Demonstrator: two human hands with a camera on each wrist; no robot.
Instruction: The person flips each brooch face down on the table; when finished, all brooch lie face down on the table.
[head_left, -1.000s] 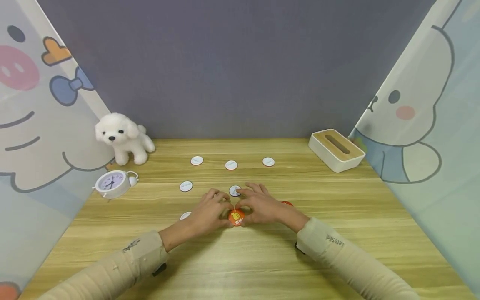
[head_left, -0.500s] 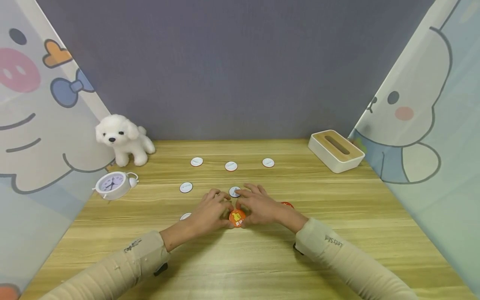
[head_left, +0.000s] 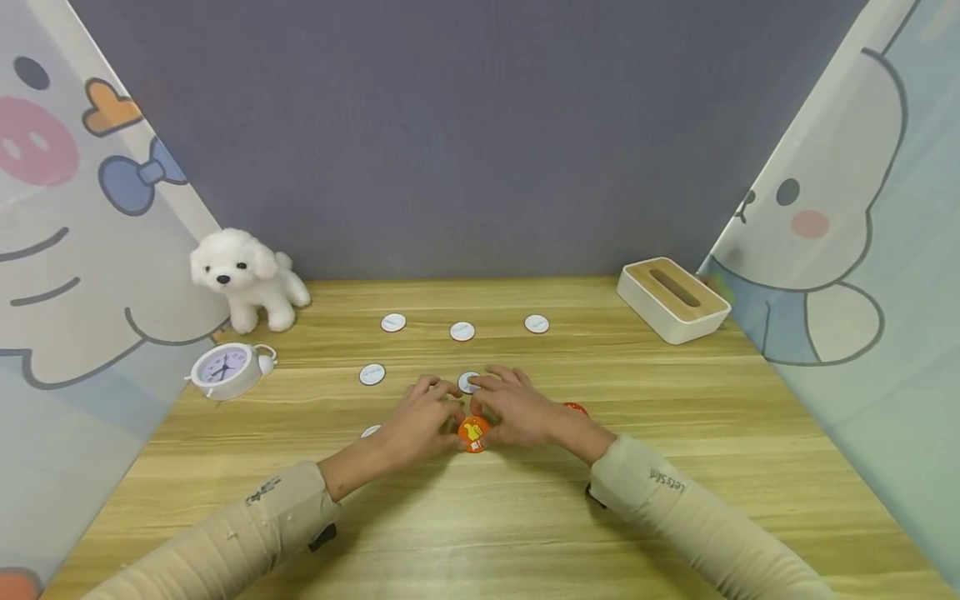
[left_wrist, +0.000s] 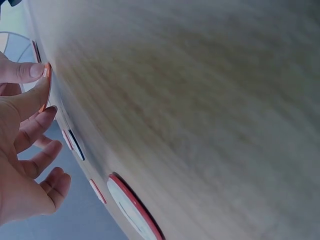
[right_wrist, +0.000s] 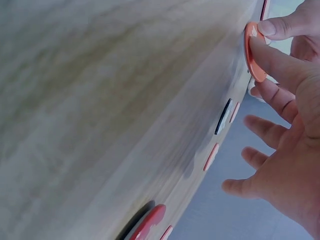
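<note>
An orange round badge (head_left: 474, 433) with a yellow thumbs-up print is between my two hands, just in front of the middle of the table. My left hand (head_left: 423, 423) pinches its left rim between thumb and fingertips. From the other side, my right hand (head_left: 522, 415) pinches the right rim the same way. In the right wrist view the badge (right_wrist: 256, 62) stands tilted, with thumbs and fingers around its edge. Just beyond it lies a white-faced badge (head_left: 467, 382), partly hidden by a right finger. A red badge (head_left: 576, 408) shows partly behind my right wrist.
Several white-faced badges lie about, among them one at the back left (head_left: 393, 322) and one by my left wrist (head_left: 371, 431). A plush dog (head_left: 251, 279) and an alarm clock (head_left: 228, 368) stand at the left; a tissue box (head_left: 672, 300) stands back right.
</note>
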